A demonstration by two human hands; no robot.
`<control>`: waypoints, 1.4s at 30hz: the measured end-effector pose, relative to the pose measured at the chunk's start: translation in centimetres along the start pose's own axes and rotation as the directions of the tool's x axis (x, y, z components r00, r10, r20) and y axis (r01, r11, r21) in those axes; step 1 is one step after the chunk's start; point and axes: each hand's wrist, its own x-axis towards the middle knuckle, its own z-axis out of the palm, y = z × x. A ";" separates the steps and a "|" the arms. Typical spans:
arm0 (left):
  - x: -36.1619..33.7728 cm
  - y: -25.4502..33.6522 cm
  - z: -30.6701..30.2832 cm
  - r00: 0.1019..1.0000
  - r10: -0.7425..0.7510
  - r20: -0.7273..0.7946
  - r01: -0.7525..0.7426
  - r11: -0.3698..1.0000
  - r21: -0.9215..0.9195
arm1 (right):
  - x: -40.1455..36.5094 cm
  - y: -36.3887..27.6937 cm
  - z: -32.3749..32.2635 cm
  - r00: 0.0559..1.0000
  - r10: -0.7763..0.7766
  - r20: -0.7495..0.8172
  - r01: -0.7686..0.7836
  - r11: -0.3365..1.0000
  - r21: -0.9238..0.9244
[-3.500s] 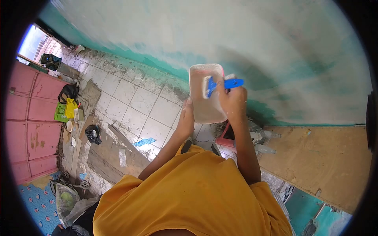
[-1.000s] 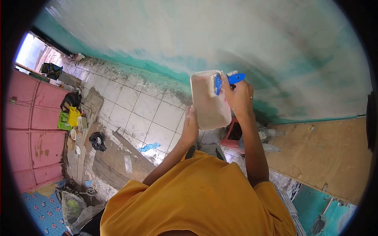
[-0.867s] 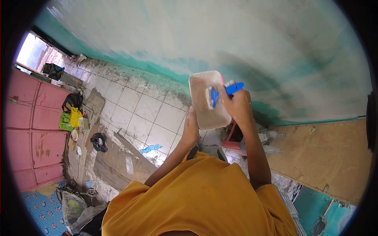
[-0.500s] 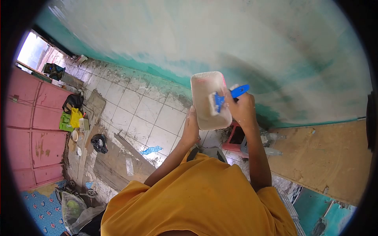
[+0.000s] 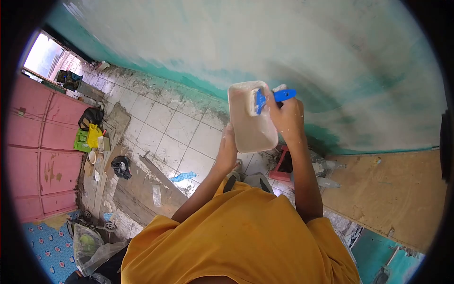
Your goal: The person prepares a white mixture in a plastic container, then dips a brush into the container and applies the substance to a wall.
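My left hand (image 5: 227, 149) grips the left side of a pale rectangular tub (image 5: 253, 135), holding it in front of my chest. Whitish paint coats the tub's inside. In my right hand (image 5: 289, 118) is a paintbrush (image 5: 285, 95) with a blue handle, fingers closed around it. The white-coated bristles lie over the upper part of the tub's inside. Beyond the tub rises a wall (image 5: 189, 38) with streaky white paint over teal.
Grimy white tiles (image 5: 175, 137) cover the floor. Wooden boards (image 5: 137, 191), a black plastic bag (image 5: 121, 167) and a yellow bag (image 5: 94, 135) lie to the left, near pink panels (image 5: 42, 146). A red stool-like object (image 5: 282, 165) and a tan board (image 5: 388, 194) are on the right.
My right hand has moved the brush up inside the tub, from its lower middle toward the upper end. The tub has shifted slightly upward in view.
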 end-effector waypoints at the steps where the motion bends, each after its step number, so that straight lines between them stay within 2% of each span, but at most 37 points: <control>1: 0.0 0.4 -0.4 0.997 -0.076 0.007 0.077 0.995 -0.060 | -0.4 0.0 -0.2 0.997 -0.019 0.076 0.019 1.000 0.005; 2: 0.0 0.6 -0.7 0.988 -0.154 0.016 0.155 0.981 -0.119 | -0.7 0.1 -0.3 0.988 -0.037 0.153 0.035 0.999 0.011; 4: 0.1 -0.3 -1.0 0.987 -0.164 0.002 0.162 0.977 -0.141 | -0.5 0.6 -0.5 0.992 -0.014 0.123 0.012 1.000 0.023; 6: 0.6 -1.0 -0.9 0.999 0.051 -0.015 -0.051 0.999 0.007 | -0.1 0.8 -0.4 0.996 0.014 0.085 -0.017 0.999 0.031; 7: 0.5 -0.8 -0.8 0.999 0.047 -0.014 -0.047 0.999 0.005 | 0.3 0.8 0.0 0.998 -0.027 0.060 0.025 0.999 0.046; 9: 0.2 0.3 -0.9 0.992 -0.119 0.042 0.120 0.992 -0.033 | 0.2 0.8 -0.2 0.997 -0.072 0.039 0.070 0.996 0.061; 11: 0.4 0.8 -1.2 0.992 -0.112 0.066 0.115 0.992 -0.052 | -0.6 0.8 -0.7 0.974 -0.113 0.195 0.110 0.994 0.025; 12: 0.4 1.0 -1.3 0.990 -0.106 0.097 0.114 0.991 -0.073 | -0.6 1.0 -0.9 0.974 -0.114 0.197 0.112 0.993 0.025; 15: -0.2 1.3 -0.6 0.987 -0.156 0.047 0.160 0.982 -0.096 | -0.7 1.2 -1.2 0.991 -0.031 0.129 0.029 0.999 0.022; 16: -0.2 0.8 -0.5 0.986 -0.157 0.049 0.161 0.982 -0.098 | -0.3 1.0 -0.7 0.996 -0.062 0.061 0.062 0.998 -0.007; 17: 0.0 0.0 -0.6 0.990 -0.132 0.056 0.133 0.991 -0.022 | 0.0 0.8 -0.4 0.995 -0.096 -0.009 0.095 0.995 -0.036; 18: 0.2 -0.2 -0.5 0.992 -0.106 0.063 0.103 0.993 0.055 | -0.2 0.6 -0.3 0.995 -0.096 -0.011 0.096 0.995 -0.035; 19: 0.2 -0.4 -0.4 0.993 -0.103 0.065 0.099 0.993 0.057 | -0.5 0.5 -0.2 0.996 -0.083 0.024 0.083 0.996 -0.010; 21: 0.3 -0.5 -0.3 0.989 -0.130 0.073 0.139 0.983 -0.123 | -1.2 0.7 -0.5 0.996 -0.073 0.059 0.072 0.997 0.016; 22: 0.2 -0.5 -0.4 0.989 -0.129 0.070 0.137 0.983 -0.124 | -1.7 1.3 -1.0 0.995 -0.046 0.092 0.045 0.999 0.019; 24: -0.2 -0.2 -0.5 0.993 -0.098 0.059 0.099 0.995 -0.011 | -1.5 1.5 -1.3 0.992 -0.021 0.128 0.018 1.000 0.021; 26: -0.6 0.5 -0.1 0.992 -0.110 0.058 0.109 0.994 0.014 | -0.4 1.5 -1.3 1.000 0.000 0.001 0.000 1.000 0.017; 28: -0.7 0.6 0.1 0.991 -0.116 0.062 0.114 0.993 0.043 | 0.0 1.4 -0.9 0.999 0.031 0.028 -0.031 0.999 0.018; 31: -0.5 0.9 -0.3 0.987 -0.135 0.088 0.134 0.991 0.025 | -1.2 0.7 -1.2 0.979 -0.079 0.190 0.067 0.995 0.070; 33: -0.7 1.6 -0.5 0.963 -0.251 0.095 0.259 0.962 -0.083 | -1.4 1.4 -1.4 0.989 -0.060 0.136 0.049 0.995 0.082; 34: -0.6 1.4 -0.5 0.964 -0.250 0.094 0.258 0.963 -0.084 | -1.4 1.5 -1.6 0.996 -0.039 0.082 0.031 0.995 0.091; 36: -0.6 0.4 -0.3 0.995 -0.082 0.064 0.074 0.990 0.118 | -0.3 1.2 -1.4 0.998 -0.004 0.064 0.000 0.998 0.062; 38: -0.4 0.1 -0.2 0.991 -0.108 0.081 0.104 0.993 0.055 | 0.0 0.5 -1.3 0.999 0.030 0.037 -0.031 0.999 0.033; 40: -0.2 0.8 -0.1 0.987 -0.131 0.094 0.132 0.991 -0.007 | -0.6 -0.3 -1.2 0.983 -0.102 0.151 0.096 0.994 0.053; 42: -0.2 1.6 -0.4 0.972 -0.162 0.168 0.170 0.985 -0.032 | -1.0 0.8 -1.5 0.975 -0.110 0.195 0.093 0.991 0.097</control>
